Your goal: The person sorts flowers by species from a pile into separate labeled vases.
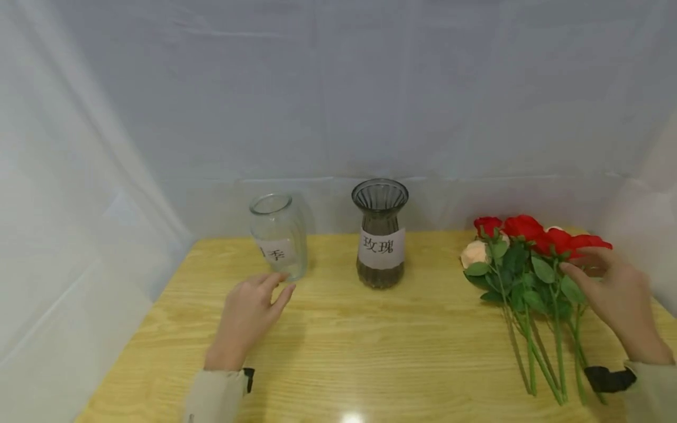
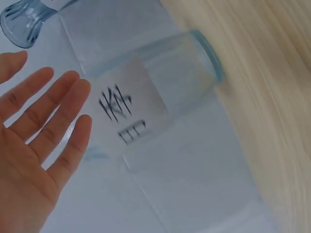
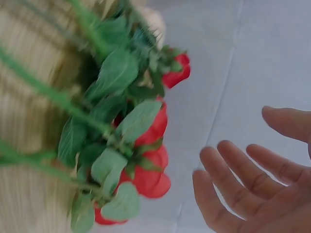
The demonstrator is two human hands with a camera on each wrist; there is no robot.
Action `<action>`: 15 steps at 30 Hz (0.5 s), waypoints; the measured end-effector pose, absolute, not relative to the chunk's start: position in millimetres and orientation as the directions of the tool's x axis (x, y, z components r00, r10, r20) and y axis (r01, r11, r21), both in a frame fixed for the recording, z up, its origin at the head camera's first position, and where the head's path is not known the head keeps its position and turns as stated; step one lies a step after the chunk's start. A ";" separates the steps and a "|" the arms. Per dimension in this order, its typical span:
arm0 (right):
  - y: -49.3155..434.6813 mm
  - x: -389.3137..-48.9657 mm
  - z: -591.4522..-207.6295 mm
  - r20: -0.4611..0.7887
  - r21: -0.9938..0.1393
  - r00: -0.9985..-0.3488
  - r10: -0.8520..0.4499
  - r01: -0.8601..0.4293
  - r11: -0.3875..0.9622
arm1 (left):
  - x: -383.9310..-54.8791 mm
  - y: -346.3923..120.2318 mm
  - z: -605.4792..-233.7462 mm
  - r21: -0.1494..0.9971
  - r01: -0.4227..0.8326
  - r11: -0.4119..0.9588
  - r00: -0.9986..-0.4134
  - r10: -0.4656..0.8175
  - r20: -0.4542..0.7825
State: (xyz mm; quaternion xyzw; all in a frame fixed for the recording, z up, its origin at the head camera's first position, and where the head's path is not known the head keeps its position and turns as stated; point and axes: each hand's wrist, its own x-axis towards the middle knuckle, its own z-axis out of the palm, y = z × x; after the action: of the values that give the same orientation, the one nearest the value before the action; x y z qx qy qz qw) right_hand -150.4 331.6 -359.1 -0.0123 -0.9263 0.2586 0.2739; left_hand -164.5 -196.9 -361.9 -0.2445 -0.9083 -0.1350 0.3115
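Observation:
My left hand [image 1: 247,314] reaches toward the base of a clear glass vase [image 1: 275,226] that carries a white paper label [image 2: 131,104]. In the left wrist view the fingers of that hand [image 2: 43,131] are spread apart and hold nothing. On the right, my right hand [image 1: 616,296] hovers over a bunch of artificial flowers with red roses [image 1: 523,227], a pale peach bloom [image 1: 474,254] and green leafy stems [image 1: 531,341]. The right wrist view shows this hand [image 3: 252,189] with loosely bent fingers and nothing between them, beside the red blooms [image 3: 150,170].
A smoky grey fluted vase [image 1: 381,232] with a labelled front stands between the clear vase and the flowers. The pale wooden table [image 1: 370,352] is backed by a white sheet [image 1: 328,117], which also hangs at the left side.

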 end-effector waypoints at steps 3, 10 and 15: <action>328.8 -153.5 -357.3 0.455 -0.538 -0.879 0.140 -0.147 0.830 | -174.9 -182.3 -365.6 0.166 0.552 0.817 -0.692 0.338 0.638; 327.1 -156.7 -358.7 0.290 -0.690 -0.952 0.096 -0.138 0.711 | -198.2 -155.3 -374.0 0.367 0.477 0.799 -0.825 0.263 0.499; 323.7 -158.9 -358.5 0.209 -0.752 -0.977 0.048 -0.130 0.646 | -211.2 -135.9 -373.8 0.492 0.446 0.748 -0.875 0.249 0.415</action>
State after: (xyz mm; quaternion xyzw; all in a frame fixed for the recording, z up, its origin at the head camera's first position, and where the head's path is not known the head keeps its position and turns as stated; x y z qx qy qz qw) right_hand -158.9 323.7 -358.5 0.0228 -0.9011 0.4201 0.1054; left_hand -211.2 -135.9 -373.8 -0.1888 -0.9204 -0.3006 0.1638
